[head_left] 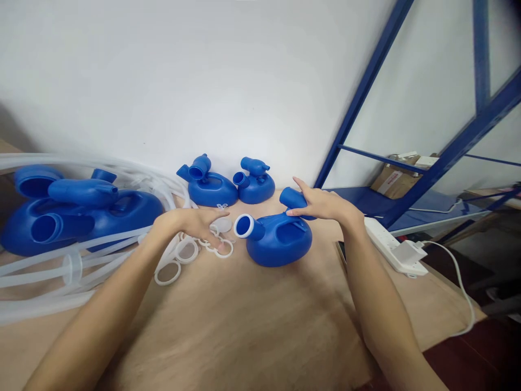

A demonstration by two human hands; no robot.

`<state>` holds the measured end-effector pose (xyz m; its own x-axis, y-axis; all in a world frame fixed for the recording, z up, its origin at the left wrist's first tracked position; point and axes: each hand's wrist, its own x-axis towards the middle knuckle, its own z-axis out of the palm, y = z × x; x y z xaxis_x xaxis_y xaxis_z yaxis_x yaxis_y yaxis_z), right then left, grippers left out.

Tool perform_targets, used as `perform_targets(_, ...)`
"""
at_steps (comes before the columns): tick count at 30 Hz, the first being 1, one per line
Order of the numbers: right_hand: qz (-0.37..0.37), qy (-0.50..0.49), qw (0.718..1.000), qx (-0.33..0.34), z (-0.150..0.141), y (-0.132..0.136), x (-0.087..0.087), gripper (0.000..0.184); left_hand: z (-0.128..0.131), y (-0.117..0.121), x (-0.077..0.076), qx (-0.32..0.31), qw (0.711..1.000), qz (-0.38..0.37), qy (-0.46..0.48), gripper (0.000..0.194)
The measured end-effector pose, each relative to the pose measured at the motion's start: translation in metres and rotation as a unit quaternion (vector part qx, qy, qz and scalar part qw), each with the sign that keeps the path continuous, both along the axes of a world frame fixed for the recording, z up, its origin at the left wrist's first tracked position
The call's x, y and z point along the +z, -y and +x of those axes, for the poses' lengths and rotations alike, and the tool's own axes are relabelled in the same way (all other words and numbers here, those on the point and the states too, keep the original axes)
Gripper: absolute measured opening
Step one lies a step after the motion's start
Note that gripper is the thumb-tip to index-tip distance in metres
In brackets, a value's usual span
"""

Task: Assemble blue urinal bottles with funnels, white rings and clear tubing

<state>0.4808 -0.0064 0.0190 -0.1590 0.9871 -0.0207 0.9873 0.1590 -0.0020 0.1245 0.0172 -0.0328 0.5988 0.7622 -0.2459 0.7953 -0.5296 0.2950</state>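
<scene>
A blue plastic urinal bottle (279, 247) stands on the table in front of me, a white ring around the mouth of its neck, which points left. My right hand (319, 205) has its thumb and fingers around a blue tubular spout piece (292, 200) above the bottle's handle, the index finger raised. To the left, my left hand (199, 225) reaches down with fingers extended over a cluster of white plastic rings and caps (223, 248). Its fingertips touch or nearly touch them; part of the cluster is hidden under the hand.
More blue bottles (214, 190) with spout pieces on top stand by the wall and at the left (134, 214). White tubing (97, 239) is heaped on the left. A power strip (393, 247) with a plugged-in charger lies right, near a blue metal rack (366, 81).
</scene>
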Motion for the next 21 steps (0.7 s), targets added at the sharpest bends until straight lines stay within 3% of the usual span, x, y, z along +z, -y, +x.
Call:
perform_targets(5, 0.026, 0.035, 0.999, -0.019, -0.013, -0.002, -0.005, 0.071, -0.003, -0.019, -0.021, 0.022, 0.995, 0.032, -0.089, 0.066)
perform_targets(9, 0.133, 0.061, 0.989, -0.027, -0.035, 0.000, -0.015, 0.061, 0.006, -0.016, -0.030, 0.004, 0.996, 0.054, -0.076, 0.055)
perform_targets(15, 0.221, -0.045, 0.964, 0.138, -0.052, -0.016, -0.036, 0.071, -0.003, -0.016, -0.020, -0.006, 0.996, 0.066, -0.059, 0.046)
perform_targets(18, 0.251, -0.107, 0.936, 0.222, -0.052, -0.020, -0.039, 0.067, -0.009, -0.013, -0.003, -0.001, 0.994, 0.097, 0.041, 0.054)
perform_targets(21, 0.277, -0.129, 0.912, 0.274, -0.056, -0.009, -0.031, 0.065, -0.005, 0.001, 0.017, 0.023, 0.951, 0.118, 0.285, 0.062)
